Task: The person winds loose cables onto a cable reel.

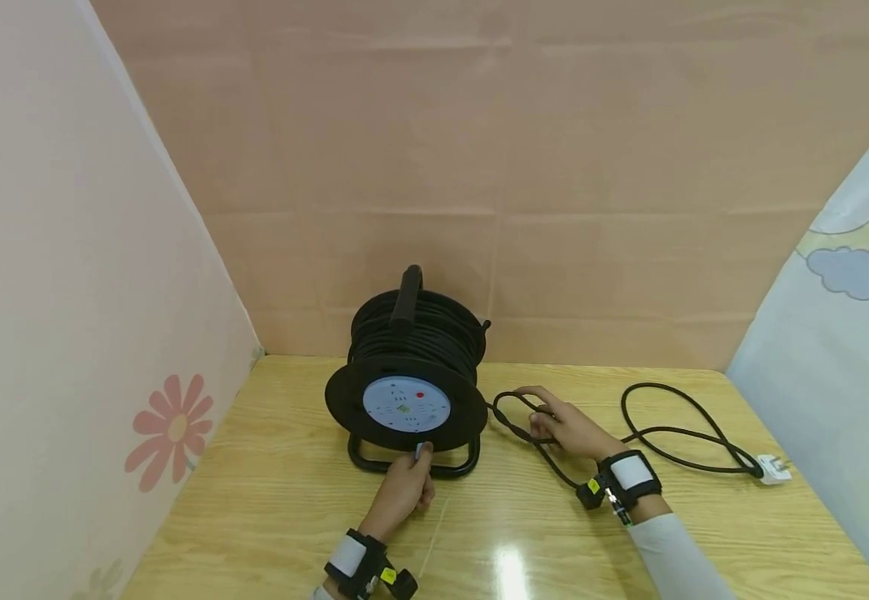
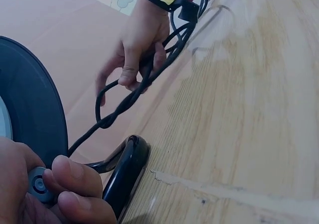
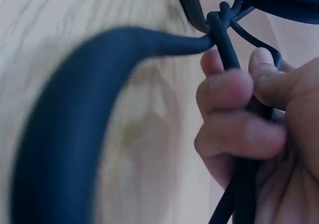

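A black cable reel (image 1: 421, 350) stands on the table, wound with black cable. Its white socket panel (image 1: 407, 404) faces me. At the lower rim of the front disc, my left hand (image 1: 402, 493) pinches a small grey knob (image 2: 40, 184) between thumb and curled fingers. To the right of the reel, my right hand (image 1: 571, 425) holds the loose black cable (image 2: 129, 100), its fingers curled round more than one strand. Between the reel and that hand the cable twists over itself in a loop. The palm side of the grip shows in the right wrist view (image 3: 239, 114).
A black tube stand (image 1: 449, 472) carries the reel on the wooden table (image 1: 284, 517). Further right, the cable loops (image 1: 674, 429) to a white plug (image 1: 774, 469) near the right wall. A tan backdrop (image 1: 554, 183) rises behind the table, with patterned panels at both sides.
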A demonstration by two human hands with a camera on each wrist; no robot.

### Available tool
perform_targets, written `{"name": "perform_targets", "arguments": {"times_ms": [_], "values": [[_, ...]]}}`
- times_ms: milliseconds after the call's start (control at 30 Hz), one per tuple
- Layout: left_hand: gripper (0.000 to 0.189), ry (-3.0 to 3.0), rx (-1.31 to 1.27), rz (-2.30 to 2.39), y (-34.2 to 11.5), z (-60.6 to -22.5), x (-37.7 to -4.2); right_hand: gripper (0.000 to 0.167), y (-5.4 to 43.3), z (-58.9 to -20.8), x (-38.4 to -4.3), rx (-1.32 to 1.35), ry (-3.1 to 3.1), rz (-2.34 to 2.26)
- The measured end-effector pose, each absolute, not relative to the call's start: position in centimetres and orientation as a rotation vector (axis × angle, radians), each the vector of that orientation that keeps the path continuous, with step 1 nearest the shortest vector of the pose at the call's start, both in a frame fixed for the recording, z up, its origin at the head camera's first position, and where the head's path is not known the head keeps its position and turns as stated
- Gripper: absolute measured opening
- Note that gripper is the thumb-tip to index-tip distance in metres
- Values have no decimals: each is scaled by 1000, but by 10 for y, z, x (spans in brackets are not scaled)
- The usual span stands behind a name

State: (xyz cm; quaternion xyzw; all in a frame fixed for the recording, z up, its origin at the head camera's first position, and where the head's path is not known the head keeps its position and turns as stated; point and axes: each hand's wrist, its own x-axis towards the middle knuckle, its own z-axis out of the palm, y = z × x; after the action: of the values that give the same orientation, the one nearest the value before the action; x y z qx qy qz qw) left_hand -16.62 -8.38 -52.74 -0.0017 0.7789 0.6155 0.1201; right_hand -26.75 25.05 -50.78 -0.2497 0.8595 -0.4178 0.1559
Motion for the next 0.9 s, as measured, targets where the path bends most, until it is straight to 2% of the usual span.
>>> {"name": "perform_targets", "arguments": {"times_ms": [300,567,767,900], "values": [[60,2280,-9,1796,-85,-528,-166,51,258,-497,-269,-739,2447,-1125],[58,2262,10,1797,-83,-528,-165,55,276,-507,-267,-833,2447,-1011],[63,2276,0,1792,-85,-527,-165,79,281,-515,-257,-940,2543,-898],[65,2286,-3,1790,-85,-528,-165,108,277,-513,-251,-960,2726,-750]]}}
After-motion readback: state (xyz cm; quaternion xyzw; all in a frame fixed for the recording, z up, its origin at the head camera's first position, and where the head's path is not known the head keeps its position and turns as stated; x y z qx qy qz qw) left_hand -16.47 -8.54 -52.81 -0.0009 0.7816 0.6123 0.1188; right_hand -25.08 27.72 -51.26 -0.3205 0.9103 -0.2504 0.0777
